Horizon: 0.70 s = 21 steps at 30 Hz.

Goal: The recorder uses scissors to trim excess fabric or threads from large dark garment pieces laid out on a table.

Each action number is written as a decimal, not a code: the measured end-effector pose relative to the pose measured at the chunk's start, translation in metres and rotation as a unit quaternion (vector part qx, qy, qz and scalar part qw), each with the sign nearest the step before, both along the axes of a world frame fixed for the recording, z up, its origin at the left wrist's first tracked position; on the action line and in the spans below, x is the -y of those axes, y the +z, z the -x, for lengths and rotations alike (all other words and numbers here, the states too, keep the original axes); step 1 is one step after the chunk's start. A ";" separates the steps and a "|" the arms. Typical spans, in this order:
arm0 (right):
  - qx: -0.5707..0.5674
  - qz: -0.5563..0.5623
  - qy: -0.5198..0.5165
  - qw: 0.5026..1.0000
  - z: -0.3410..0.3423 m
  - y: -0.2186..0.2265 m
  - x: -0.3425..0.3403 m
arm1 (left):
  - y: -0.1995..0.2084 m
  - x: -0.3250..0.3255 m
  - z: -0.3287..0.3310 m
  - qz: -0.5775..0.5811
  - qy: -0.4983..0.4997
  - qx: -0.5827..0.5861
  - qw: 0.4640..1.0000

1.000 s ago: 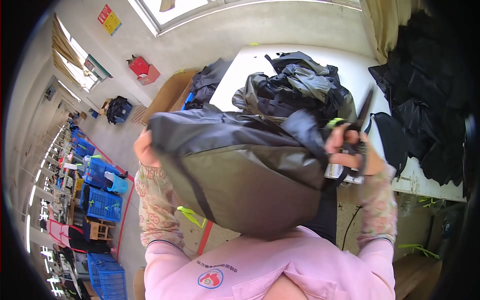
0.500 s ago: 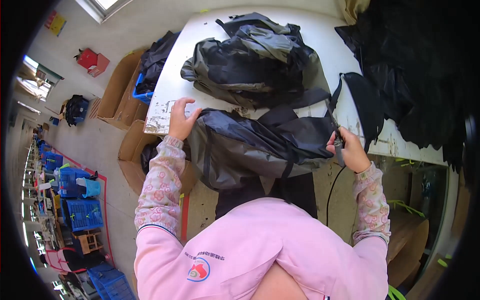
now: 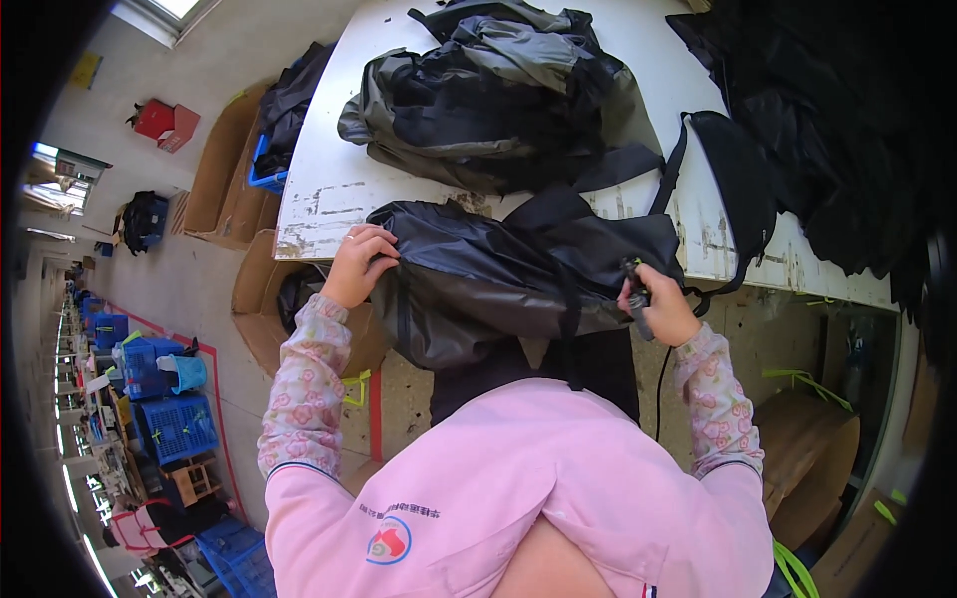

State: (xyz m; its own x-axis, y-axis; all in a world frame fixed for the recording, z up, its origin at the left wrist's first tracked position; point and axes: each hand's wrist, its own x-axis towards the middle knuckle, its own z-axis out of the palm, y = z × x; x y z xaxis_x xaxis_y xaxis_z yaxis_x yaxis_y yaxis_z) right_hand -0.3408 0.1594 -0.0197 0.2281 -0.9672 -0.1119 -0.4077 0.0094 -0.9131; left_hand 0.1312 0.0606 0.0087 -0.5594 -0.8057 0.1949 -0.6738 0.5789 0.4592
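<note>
Right now, black-and-grey coated-fabric bag (image 3: 469, 274) lies across the near edge of the scuffed white table (image 3: 324, 209), partly overhanging toward the person. Long axis runs left-right, roughly parallel to that edge; narrow black strap (image 3: 571, 311) hangs off its near side. Left hand (image 3: 361, 264) at bag's left end, fingers curled; can't tell if fabric is pinched. Right hand (image 3: 658, 307) grips dark-handled scissors (image 3: 639, 313) at bag's right end, blades unclear against fabric. Crumpled black-and-grey fabric pile (image 3: 488, 100) sits toward the surface's far edge.
</note>
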 end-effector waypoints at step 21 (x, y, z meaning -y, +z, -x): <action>-0.109 0.032 -0.123 0.986 0.049 0.035 0.050 | -0.007 -0.009 0.031 -0.513 0.034 -0.297 0.805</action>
State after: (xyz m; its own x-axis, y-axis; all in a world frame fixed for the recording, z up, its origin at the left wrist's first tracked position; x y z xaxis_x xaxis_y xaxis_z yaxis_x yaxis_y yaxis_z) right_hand -0.3901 0.1090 0.0150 -0.0361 -0.9970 -0.0689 -0.5874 0.0769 -0.8056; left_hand 0.1004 0.0693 0.0016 -0.5612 -0.7382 -0.3745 -0.1729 -0.3379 0.9252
